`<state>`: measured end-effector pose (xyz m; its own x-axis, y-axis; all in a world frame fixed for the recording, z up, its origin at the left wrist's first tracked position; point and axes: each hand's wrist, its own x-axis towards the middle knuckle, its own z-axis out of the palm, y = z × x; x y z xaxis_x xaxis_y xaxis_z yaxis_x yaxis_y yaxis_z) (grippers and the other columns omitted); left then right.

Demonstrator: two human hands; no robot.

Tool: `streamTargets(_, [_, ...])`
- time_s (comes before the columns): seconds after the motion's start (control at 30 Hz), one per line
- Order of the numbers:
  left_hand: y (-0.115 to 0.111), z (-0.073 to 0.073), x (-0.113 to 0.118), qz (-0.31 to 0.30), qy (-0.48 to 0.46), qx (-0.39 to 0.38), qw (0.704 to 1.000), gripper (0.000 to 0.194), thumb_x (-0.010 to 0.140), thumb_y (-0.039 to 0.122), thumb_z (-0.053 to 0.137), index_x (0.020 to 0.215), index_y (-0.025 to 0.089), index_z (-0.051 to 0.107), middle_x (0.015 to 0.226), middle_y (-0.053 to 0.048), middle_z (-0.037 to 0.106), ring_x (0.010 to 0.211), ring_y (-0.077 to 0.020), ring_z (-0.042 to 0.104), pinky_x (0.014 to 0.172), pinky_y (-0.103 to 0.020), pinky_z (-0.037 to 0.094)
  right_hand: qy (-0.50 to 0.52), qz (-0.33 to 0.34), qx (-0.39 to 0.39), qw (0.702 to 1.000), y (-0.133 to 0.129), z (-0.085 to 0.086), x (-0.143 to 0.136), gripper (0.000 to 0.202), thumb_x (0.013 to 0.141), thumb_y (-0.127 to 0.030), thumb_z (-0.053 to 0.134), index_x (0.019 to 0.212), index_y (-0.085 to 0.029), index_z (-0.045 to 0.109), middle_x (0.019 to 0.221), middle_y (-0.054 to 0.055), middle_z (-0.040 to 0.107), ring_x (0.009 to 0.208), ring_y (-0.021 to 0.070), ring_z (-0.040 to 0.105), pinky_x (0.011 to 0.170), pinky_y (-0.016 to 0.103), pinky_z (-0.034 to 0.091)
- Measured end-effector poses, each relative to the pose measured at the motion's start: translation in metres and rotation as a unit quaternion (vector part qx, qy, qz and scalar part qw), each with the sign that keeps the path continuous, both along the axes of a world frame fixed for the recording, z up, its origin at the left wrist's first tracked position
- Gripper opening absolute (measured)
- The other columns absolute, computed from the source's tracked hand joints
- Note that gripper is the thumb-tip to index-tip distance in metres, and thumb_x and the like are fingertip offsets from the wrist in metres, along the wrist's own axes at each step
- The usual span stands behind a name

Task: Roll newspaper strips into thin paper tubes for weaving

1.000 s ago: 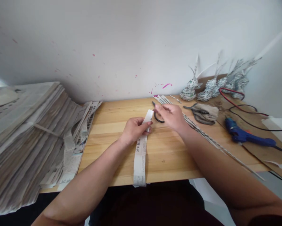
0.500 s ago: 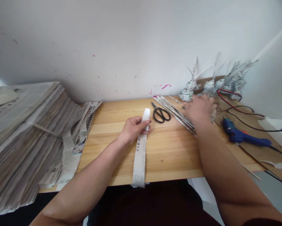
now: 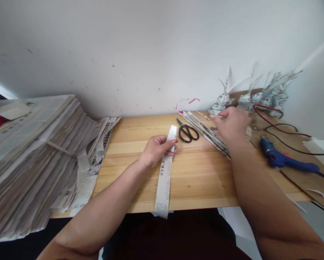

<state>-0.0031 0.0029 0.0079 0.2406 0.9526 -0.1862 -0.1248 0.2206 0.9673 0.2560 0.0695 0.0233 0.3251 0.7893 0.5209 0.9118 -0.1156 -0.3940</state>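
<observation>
My left hand pinches a strip of newspaper near its upper end, thumb on top. The strip hangs down over the table's front edge towards my lap. Farther right, my right hand is closed above the table with thumb and fingertips together; whatever may be between them is too small to make out. Beneath and left of it lie several thin rolled paper sticks. Black-handled scissors rest between my two hands, and a figure wound from paper stands just behind my right hand.
Stacked newspapers rise at the left, with cut strips beside them. On cardboard at the right lies a blue glue gun with its cable, near a white power strip. More paper-wound figures stand against the wall.
My right hand's fingers, spread and blurred before, have drawn together into a pinch near the paper figure. My left hand keeps its hold on the strip. The view has shifted slightly.
</observation>
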Motion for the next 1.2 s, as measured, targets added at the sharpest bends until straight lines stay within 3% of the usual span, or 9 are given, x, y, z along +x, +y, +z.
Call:
streamTargets(0.07, [0.001, -0.002, 0.000, 0.004, -0.001, 0.002, 1.000, 0.024, 0.074, 0.032, 0.075, 0.083, 0.011, 0.070, 0.071, -0.005, 0.067, 0.060, -0.0106, 0.061, 0.058, -0.024, 0.051, 0.061, 0.167, -0.032, 0.983, -0.011, 0.003, -0.027, 0.034, 0.087, -0.047, 0.058, 0.077, -0.016, 0.070, 0.075, 0.011, 0.068, 0.077, 0.0262, 0.060, 0.071, 0.038, 0.041])
streamTargets(0.17, [0.004, -0.003, -0.002, 0.013, -0.001, 0.007, 1.000, 0.025, 0.073, 0.033, 0.076, 0.082, 0.011, 0.069, 0.071, -0.005, 0.067, 0.060, -0.0107, 0.061, 0.058, -0.024, 0.052, 0.180, 0.363, -0.118, 0.906, -0.028, 0.006, -0.065, 0.031, 0.092, -0.038, 0.050, 0.081, -0.018, 0.071, 0.076, 0.006, 0.070, 0.072, 0.0206, 0.062, 0.067, 0.032, 0.043])
streamTargets(0.27, [0.005, -0.003, -0.002, 0.022, 0.007, 0.022, 0.999, 0.025, 0.074, 0.035, 0.075, 0.081, 0.011, 0.068, 0.070, -0.004, 0.066, 0.061, -0.0113, 0.061, 0.059, -0.025, 0.052, 0.246, 0.438, -0.179, 0.846, -0.039, 0.003, -0.084, 0.029, 0.090, -0.039, 0.053, 0.082, -0.019, 0.072, 0.079, 0.005, 0.070, 0.072, 0.0187, 0.062, 0.067, 0.031, 0.044])
streamTargets(0.43, [0.003, -0.005, -0.001, 0.017, 0.080, 0.063, 0.995, 0.027, 0.077, 0.038, 0.071, 0.072, 0.012, 0.066, 0.070, -0.005, 0.067, 0.060, -0.0108, 0.060, 0.059, -0.024, 0.052, 0.323, 0.402, -0.151, 0.843, -0.040, -0.003, -0.091, 0.027, 0.079, -0.043, 0.068, 0.081, -0.017, 0.073, 0.076, 0.004, 0.069, 0.068, 0.0160, 0.057, 0.065, 0.030, 0.041])
streamTargets(0.57, [0.002, -0.009, 0.000, 0.000, 0.105, 0.075, 0.992, 0.027, 0.077, 0.039, 0.071, 0.073, 0.013, 0.067, 0.073, -0.005, 0.068, 0.063, -0.0118, 0.061, 0.062, -0.025, 0.053, 0.303, 0.401, -0.151, 0.851, -0.039, -0.004, -0.092, 0.032, 0.084, -0.039, 0.060, 0.061, -0.017, 0.063, 0.056, -0.003, 0.048, 0.056, 0.0107, 0.040, 0.054, 0.028, 0.029])
streamTargets(0.67, [0.003, -0.010, 0.000, 0.003, 0.110, 0.069, 0.992, 0.026, 0.075, 0.038, 0.072, 0.072, 0.013, 0.065, 0.072, -0.005, 0.068, 0.062, -0.0118, 0.061, 0.060, -0.025, 0.052, 0.294, 0.412, -0.153, 0.849, -0.038, -0.006, -0.092, 0.035, 0.085, -0.039, 0.057, 0.057, -0.017, 0.055, 0.055, -0.004, 0.038, 0.055, 0.0096, 0.034, 0.052, 0.028, 0.023])
streamTargets(0.87, [0.004, -0.010, 0.000, 0.016, 0.091, 0.059, 0.994, 0.025, 0.074, 0.037, 0.073, 0.071, 0.013, 0.065, 0.071, -0.005, 0.068, 0.061, -0.0109, 0.061, 0.061, -0.025, 0.052, 0.291, 0.439, -0.182, 0.830, -0.034, -0.011, -0.089, 0.033, 0.086, -0.043, 0.057, 0.068, -0.016, 0.064, 0.058, -0.002, 0.046, 0.057, 0.0110, 0.039, 0.053, 0.027, 0.026])
streamTargets(1.2, [0.005, -0.013, -0.001, 0.019, 0.125, 0.078, 0.989, 0.027, 0.075, 0.041, 0.072, 0.073, 0.014, 0.066, 0.071, -0.005, 0.068, 0.061, -0.0123, 0.060, 0.058, -0.025, 0.050, 0.401, 0.431, -0.211, 0.780, -0.037, -0.011, -0.093, 0.036, 0.082, -0.048, 0.061, 0.062, -0.018, 0.060, 0.054, -0.003, 0.047, 0.052, 0.0102, 0.040, 0.050, 0.026, 0.029])
